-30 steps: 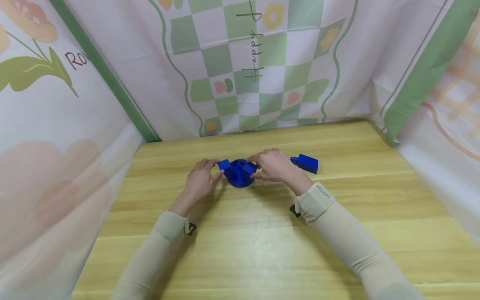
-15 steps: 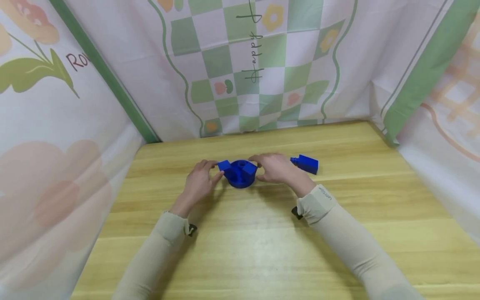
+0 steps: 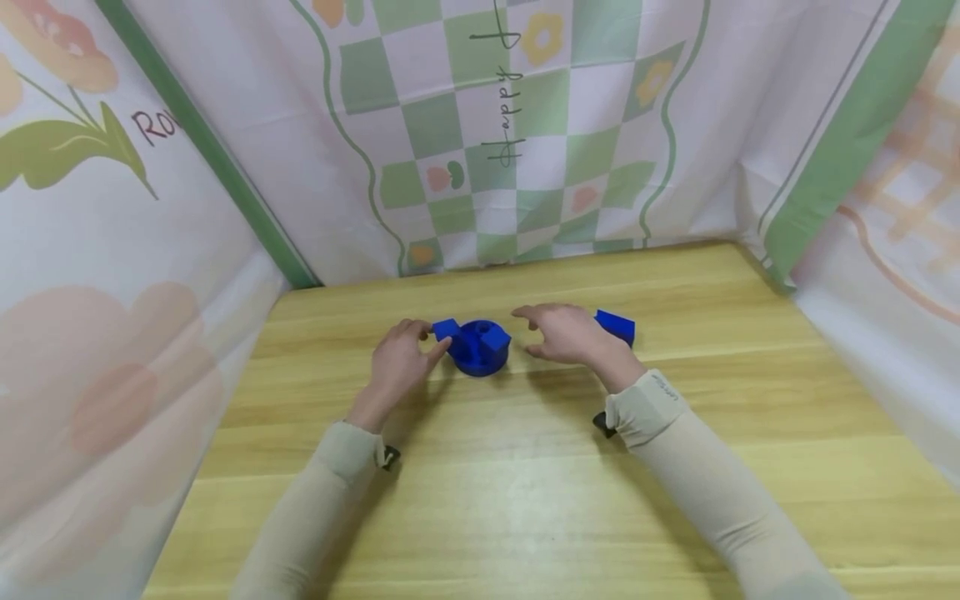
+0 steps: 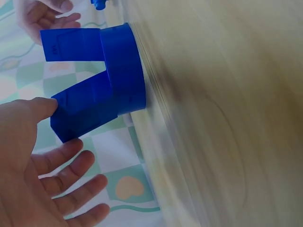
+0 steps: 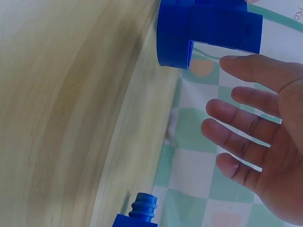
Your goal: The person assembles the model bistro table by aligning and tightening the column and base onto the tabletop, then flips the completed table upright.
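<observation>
On the table, a round blue base (image 3: 480, 367) carries two upright blue blocks. My left hand (image 3: 397, 362) pinches the left block (image 3: 446, 330), which leans outward, between thumb and index finger; its other fingers are spread in the left wrist view. The right block (image 3: 495, 340) stands in the base untouched, and a round hole shows behind it. Just right of it, my right hand (image 3: 573, 337) holds nothing, fingers apart. A loose blue block (image 3: 617, 324) lies beyond that hand, partly hidden by it; its ridged, screw-like end (image 5: 143, 207) shows in the right wrist view.
The wooden table (image 3: 495, 492) extends toward me and to both sides. Behind it hangs a green-and-white checked curtain (image 3: 543, 158). More printed cloth closes off the left and right sides.
My right hand has let go of the right block and moved right, now covering the loose block's ridged end in the head view. The left hand keeps its pinch on the left block.
</observation>
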Demonstrator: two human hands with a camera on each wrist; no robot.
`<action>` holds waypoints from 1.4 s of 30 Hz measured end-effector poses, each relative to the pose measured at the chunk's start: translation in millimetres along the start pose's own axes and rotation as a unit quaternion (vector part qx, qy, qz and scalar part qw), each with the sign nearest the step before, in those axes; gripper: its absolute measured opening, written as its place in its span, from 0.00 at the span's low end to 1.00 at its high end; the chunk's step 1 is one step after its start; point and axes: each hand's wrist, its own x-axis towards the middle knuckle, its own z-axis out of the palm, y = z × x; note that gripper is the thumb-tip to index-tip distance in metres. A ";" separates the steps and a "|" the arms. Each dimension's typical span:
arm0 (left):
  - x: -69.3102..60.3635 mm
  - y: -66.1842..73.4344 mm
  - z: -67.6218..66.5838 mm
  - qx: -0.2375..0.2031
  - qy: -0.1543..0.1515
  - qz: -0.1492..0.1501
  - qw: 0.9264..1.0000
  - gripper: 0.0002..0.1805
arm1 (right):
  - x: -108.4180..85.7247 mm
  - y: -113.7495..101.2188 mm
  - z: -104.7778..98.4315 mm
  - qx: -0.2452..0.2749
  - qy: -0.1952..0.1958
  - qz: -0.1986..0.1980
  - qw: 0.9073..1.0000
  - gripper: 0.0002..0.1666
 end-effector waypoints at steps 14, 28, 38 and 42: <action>9.8 12.5 7.8 0.029 0.006 -0.050 0.998 0.34 | -6.0 5.3 -3.0 -0.009 0.002 0.017 1.000 0.35; 18.0 17.1 8.7 0.032 0.002 -0.065 0.997 0.34 | -9.7 11.4 -2.5 0.004 0.007 0.018 1.000 0.36; 30.6 18.7 14.2 0.013 -0.009 -0.095 0.995 0.34 | -15.4 14.5 -4.4 0.007 0.011 0.023 1.000 0.36; 33.4 18.2 17.6 0.005 -0.010 -0.096 0.995 0.34 | -17.4 16.5 -4.3 0.008 0.010 0.027 1.000 0.36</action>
